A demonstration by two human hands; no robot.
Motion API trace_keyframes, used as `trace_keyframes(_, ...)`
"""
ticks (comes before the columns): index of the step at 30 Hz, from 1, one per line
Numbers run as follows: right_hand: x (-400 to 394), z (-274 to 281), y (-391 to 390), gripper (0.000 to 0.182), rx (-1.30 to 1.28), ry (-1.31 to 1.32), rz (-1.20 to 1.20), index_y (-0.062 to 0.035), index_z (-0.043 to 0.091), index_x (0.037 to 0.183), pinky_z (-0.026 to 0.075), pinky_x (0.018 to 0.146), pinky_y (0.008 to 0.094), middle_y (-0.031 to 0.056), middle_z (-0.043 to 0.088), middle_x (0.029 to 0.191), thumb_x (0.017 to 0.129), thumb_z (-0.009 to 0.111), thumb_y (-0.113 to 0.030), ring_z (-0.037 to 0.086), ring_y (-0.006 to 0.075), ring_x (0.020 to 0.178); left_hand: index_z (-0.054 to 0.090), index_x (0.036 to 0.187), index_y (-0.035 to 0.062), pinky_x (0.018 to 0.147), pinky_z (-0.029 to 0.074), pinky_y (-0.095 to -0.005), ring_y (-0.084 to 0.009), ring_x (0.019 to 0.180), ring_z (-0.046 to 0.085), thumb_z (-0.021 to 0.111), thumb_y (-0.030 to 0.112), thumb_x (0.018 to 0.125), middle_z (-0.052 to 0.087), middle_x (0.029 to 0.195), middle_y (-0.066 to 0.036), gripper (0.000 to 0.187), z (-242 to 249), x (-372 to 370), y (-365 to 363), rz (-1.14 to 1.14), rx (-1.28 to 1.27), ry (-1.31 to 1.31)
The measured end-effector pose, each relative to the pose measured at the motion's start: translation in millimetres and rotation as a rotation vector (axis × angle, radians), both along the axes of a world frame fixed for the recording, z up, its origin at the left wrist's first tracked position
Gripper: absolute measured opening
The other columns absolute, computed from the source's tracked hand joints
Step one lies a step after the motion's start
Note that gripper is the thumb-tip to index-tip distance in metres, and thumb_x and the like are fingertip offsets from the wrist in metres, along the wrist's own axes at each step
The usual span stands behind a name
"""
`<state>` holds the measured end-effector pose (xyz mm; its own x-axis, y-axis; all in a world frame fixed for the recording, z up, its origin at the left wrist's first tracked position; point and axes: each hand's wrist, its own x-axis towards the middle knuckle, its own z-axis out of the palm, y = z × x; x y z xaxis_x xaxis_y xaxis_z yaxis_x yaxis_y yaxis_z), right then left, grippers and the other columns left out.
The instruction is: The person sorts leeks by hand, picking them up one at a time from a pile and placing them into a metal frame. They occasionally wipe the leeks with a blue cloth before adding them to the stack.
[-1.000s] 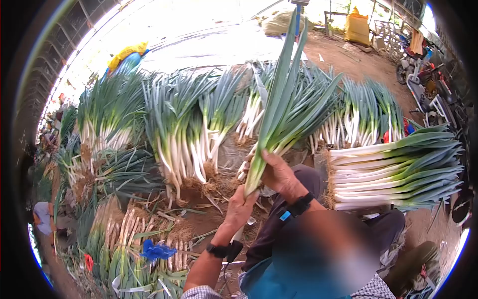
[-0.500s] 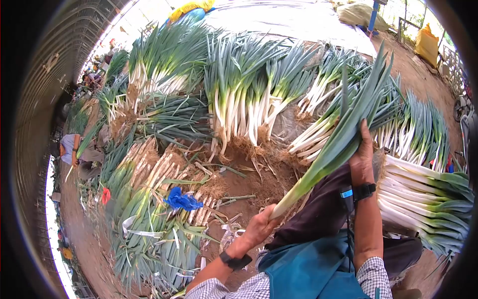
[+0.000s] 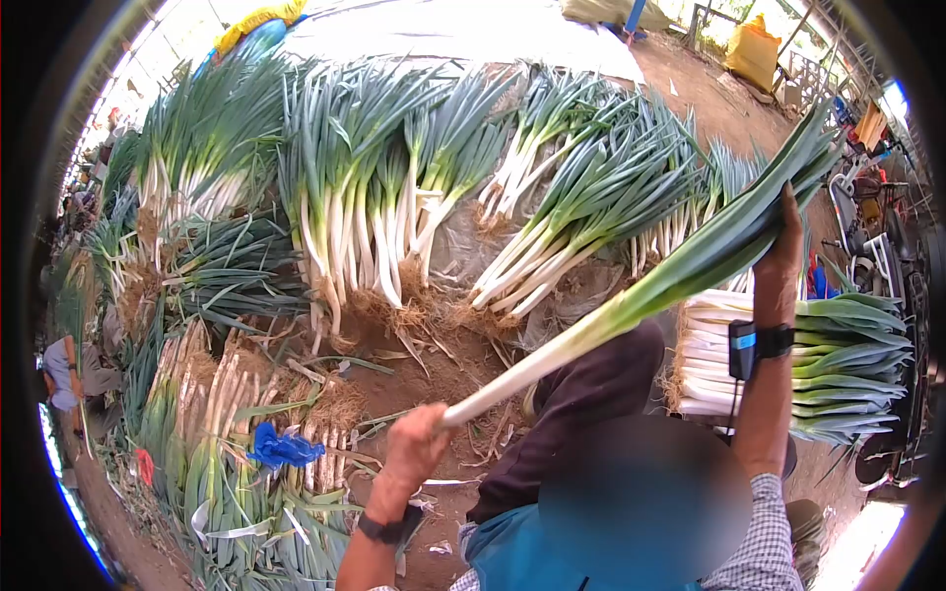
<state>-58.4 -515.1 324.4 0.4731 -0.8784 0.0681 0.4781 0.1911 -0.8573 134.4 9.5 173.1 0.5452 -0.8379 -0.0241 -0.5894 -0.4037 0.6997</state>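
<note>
One long leek (image 3: 581,330) stretches diagonally across my lap. My left hand (image 3: 416,443) is closed round its white root end. Up at the green leaves, my right hand (image 3: 783,236) grips them near their tips. Just below my right forearm lies a neat stack of cleaned leeks (image 3: 724,335), white ends to the left. Ahead on the ground, a loose pile of leeks (image 3: 522,266) lies with roots towards me, and a bigger pile (image 3: 350,217) is left of it.
Bundled leeks (image 3: 212,463) with a blue tie (image 3: 284,446) lie at the lower left. A person (image 3: 74,379) is at the far left. A yellow sack (image 3: 754,54) stands at the upper right, near a bicycle (image 3: 867,236). White sheeting (image 3: 443,34) lies at the back.
The view has swung right. My right hand has moved outward along the leaves, and the leek now lies more stretched out between my hands, its white stem showing more.
</note>
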Motion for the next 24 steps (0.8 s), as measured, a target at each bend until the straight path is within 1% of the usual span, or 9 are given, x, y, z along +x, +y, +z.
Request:
trace_keyframes(3,1,-9,-15,0.037,0.074,0.039,-0.083,-0.0048,0.062,0.122,0.055,0.094,0.0403,0.0094,0.069,0.113,0.097,0.070,-0.030,0.066,0.0239,0.104,0.066,0.112,0.0073,0.077,0.052,-0.0461,-0.0374,0.090,0.065,0.074,0.016,0.086,0.066,0.095,-0.016,0.029,-5,32,-29,0.037,0.050,-0.085)
trace_keyframes(6,4,-35,-26,0.042,0.244,0.083,-0.082,-0.0064,0.062,0.125,0.052,0.100,0.0412,0.0083,0.069,0.117,0.090,0.079,-0.024,0.065,0.0250,0.108,0.066,0.118,0.0084,0.080,0.053,-0.0449,-0.0365,0.093,0.066,0.074,0.018,0.087,0.066,0.096,-0.015,0.033,-39,49,-44,0.009,0.076,0.053)
trace_keyframes(10,-11,-74,-64,0.040,0.295,0.251,-0.106,-0.0079,0.061,0.124,0.057,0.092,0.0423,0.0080,0.070,0.117,0.092,0.077,-0.026,0.068,0.0246,0.108,0.064,0.127,0.0128,0.084,0.054,-0.0427,-0.0352,0.097,0.067,0.072,0.022,0.090,0.067,0.102,-0.014,0.039,-92,47,-73,-0.080,0.103,0.170)
trace_keyframes(13,-11,-83,-92,0.041,0.276,0.337,-0.111,-0.0074,0.060,0.125,0.057,0.094,0.0434,0.0090,0.069,0.118,0.094,0.074,-0.030,0.068,0.0262,0.109,0.062,0.132,0.0154,0.085,0.054,-0.0425,-0.0343,0.099,0.067,0.070,0.025,0.093,0.068,0.106,-0.014,0.041,-117,36,-109,-0.088,0.084,0.207)
trace_keyframes(15,-11,-92,-122,0.054,0.241,0.359,-0.122,0.0035,0.054,0.129,0.053,0.103,0.0465,0.0186,0.066,0.122,0.094,0.073,-0.034,0.065,0.0322,0.114,0.060,0.136,0.0170,0.086,0.054,-0.0431,-0.0349,0.102,0.066,0.067,0.028,0.096,0.068,0.110,-0.014,0.043,-133,27,-133,-0.130,0.099,0.265)
trace_keyframes(17,-3,-86,-139,0.060,0.204,0.391,-0.143,0.0075,0.052,0.129,0.050,0.107,0.0467,0.0227,0.064,0.124,0.093,0.074,-0.035,0.063,0.0336,0.117,0.059,0.136,0.0165,0.087,0.054,-0.0434,-0.0354,0.104,0.066,0.066,0.030,0.096,0.068,0.112,-0.015,0.043,-147,15,-156,-0.163,0.104,0.337)
trace_keyframes(19,-1,-84,-161,0.057,0.162,0.469,-0.099,0.0019,0.054,0.129,0.051,0.104,0.0448,0.0158,0.066,0.120,0.094,0.073,-0.039,0.065,0.0295,0.112,0.059,0.136,0.0151,0.089,0.053,-0.0445,-0.0370,0.106,0.066,0.064,0.032,0.098,0.068,0.115,-0.017,0.042,-163,5,-178,-0.150,0.030,0.418)
trace_keyframes(21,-16,-83,-190,0.055,0.041,0.775,-0.031,-0.0008,0.054,0.129,0.052,0.099,0.0418,0.0121,0.066,0.117,0.096,0.070,-0.041,0.065,0.0235,0.107,0.058,0.136,0.0147,0.089,0.053,-0.0452,-0.0378,0.106,0.066,0.063,0.033,0.098,0.068,0.116,-0.018,0.042,-178,1,-200,-0.122,-0.007,0.483)
trace_keyframes(24,-5,-36,-128,0.053,-0.305,0.749,-0.035,0.0032,0.050,0.134,0.053,0.097,0.0371,0.0124,0.069,0.111,0.100,0.066,-0.034,0.067,0.0198,0.101,0.059,0.131,0.0117,0.090,0.053,-0.0468,-0.0385,0.105,0.066,0.062,0.032,0.099,0.068,0.114,-0.019,0.038,-208,-3,-232,-0.039,-0.004,0.494)
